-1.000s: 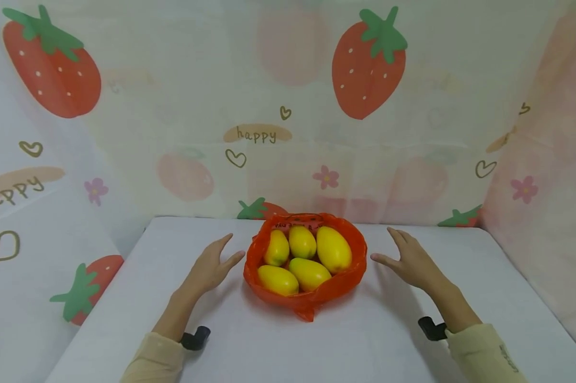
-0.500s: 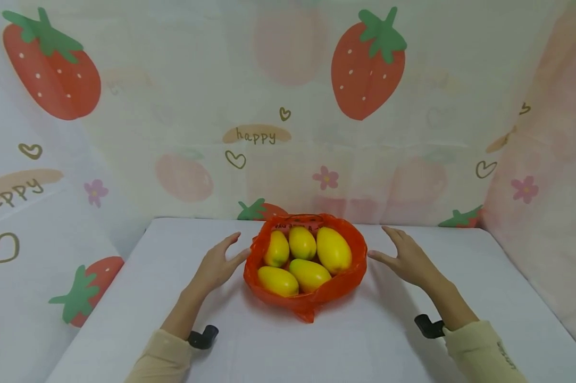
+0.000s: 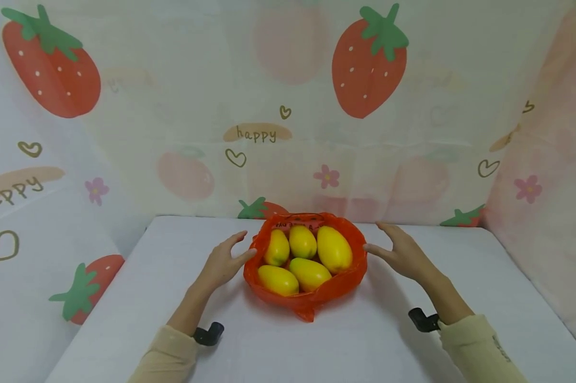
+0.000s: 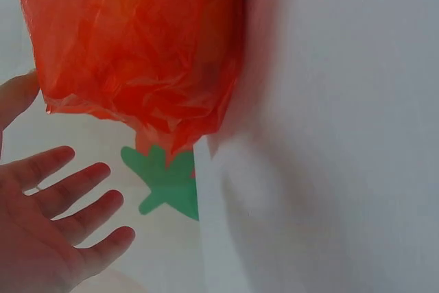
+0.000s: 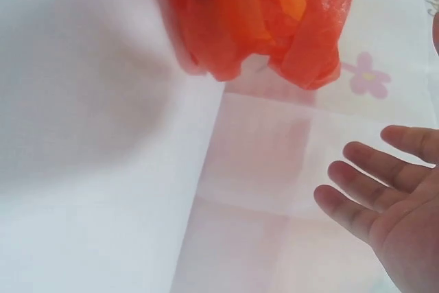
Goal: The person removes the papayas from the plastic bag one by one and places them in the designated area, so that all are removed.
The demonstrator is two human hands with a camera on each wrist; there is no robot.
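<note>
A red plastic bag (image 3: 337,289) stands with its mouth spread wide at the middle of the table. Several yellow mangoes (image 3: 334,250) lie inside it. My left hand (image 3: 224,263) is at the bag's left side, thumb tip overlapping the rim in the head view. On the other side is my right hand (image 3: 405,255), its thumb tip right at the rim. Both hands have their fingers spread and hold nothing. In the left wrist view the thumb tip is at the edge of the bag (image 4: 130,39). The right wrist view shows the fingers apart from the bag (image 5: 226,25).
A white table (image 3: 311,351) carries the bag. Behind it hangs a pale backdrop (image 3: 297,175) printed with strawberries, flowers and hearts, which also covers both sides. Each wrist wears a small black camera mount, such as the left one (image 3: 210,334).
Both hands have moved inward toward the bag, the left to the right and the right to the left. The bag and mangoes have stayed in place.
</note>
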